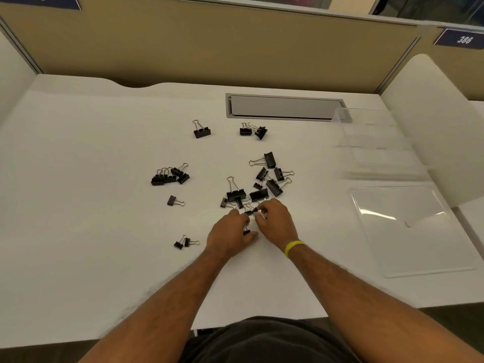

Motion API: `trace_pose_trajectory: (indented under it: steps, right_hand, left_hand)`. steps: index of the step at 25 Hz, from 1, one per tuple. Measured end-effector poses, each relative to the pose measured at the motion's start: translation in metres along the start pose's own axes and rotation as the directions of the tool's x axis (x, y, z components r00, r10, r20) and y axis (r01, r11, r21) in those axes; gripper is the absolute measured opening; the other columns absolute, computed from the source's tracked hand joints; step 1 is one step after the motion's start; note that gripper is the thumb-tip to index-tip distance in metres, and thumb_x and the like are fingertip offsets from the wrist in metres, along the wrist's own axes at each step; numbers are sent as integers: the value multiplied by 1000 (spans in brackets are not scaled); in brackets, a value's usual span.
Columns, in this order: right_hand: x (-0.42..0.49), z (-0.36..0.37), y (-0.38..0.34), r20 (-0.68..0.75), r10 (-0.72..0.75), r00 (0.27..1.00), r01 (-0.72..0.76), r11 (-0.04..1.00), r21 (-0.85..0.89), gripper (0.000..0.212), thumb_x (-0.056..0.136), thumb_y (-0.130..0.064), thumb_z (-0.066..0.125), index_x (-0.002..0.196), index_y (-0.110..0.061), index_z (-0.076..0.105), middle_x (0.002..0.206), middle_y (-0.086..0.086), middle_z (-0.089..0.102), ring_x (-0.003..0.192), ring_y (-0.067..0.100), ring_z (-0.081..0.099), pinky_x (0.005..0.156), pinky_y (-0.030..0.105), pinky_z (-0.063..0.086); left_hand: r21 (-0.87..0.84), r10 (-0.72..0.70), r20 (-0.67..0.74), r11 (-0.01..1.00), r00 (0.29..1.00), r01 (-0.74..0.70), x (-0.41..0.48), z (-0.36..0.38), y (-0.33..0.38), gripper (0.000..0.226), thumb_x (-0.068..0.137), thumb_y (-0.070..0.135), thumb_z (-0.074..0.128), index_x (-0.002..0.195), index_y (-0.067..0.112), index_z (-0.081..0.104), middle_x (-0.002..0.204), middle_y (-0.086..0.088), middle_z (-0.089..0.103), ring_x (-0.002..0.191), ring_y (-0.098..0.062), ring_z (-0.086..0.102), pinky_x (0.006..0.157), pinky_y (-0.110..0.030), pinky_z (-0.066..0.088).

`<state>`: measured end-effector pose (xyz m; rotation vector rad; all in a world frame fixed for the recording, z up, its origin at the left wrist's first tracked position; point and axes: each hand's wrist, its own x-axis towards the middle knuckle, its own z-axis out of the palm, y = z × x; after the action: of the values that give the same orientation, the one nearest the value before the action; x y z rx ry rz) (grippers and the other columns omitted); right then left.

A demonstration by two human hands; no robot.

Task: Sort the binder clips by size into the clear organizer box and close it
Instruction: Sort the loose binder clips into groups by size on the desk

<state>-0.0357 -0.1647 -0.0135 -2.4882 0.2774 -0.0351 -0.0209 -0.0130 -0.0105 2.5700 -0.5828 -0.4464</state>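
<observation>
Black binder clips of different sizes lie scattered on the white desk [78, 205]. The biggest pile [262, 184] sits just beyond my hands. A cluster [170, 175] lies at the left, a single clip [201, 131] and a pair [252, 131] further back, two small ones [186, 242] near my left wrist. My left hand [230, 235] is curled around a small clip [246, 231]. My right hand [275, 221] pinches another small clip [250, 211] at the pile's near edge. The clear organizer box [377, 142] stands open at the right, its lid [408, 226] lying flat nearer me.
A grey cable hatch [285, 107] is set into the desk behind the clips. Tan partition walls [209, 48] close the back, and a white divider [440, 127] rises at the right beside the box. The desk's front edge [131, 334] runs just before my body.
</observation>
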Motion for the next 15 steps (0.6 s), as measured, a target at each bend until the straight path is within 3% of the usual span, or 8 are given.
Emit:
trace_pose_trajectory:
  steps: [4,9,15]
  right_hand:
    - [20,3,-12,128,17,992,-2,993,-116,29,88,-32,64,110,-13,62,111,5,56,94,21,58,80,34,49]
    - [29,5,-17,193,-9,981,46,981,-191,19,89,-26,59,96,-10,64,102,7,57,92,24,57,75,35,48]
    - [23,6,-9,215,-4,977,44,983,-178,13,88,-16,58,95,-9,65,101,7,56,86,22,57,73,29,45]
  left_hand:
    - [26,-35,22,999,999,35,5,4,8,28,86,40,63,103,18,62,102,-4,53,89,-24,59,71,-34,50]
    - [17,-43,5,999,999,43,4,3,-2,18,88,31,59,96,16,67,98,-4,56,86,-21,58,72,-31,48]
    - [-191,-168,-88,970,982,149,-1,-9,-21,12,83,25,65,90,16,69,84,2,67,76,-13,61,68,-27,50]
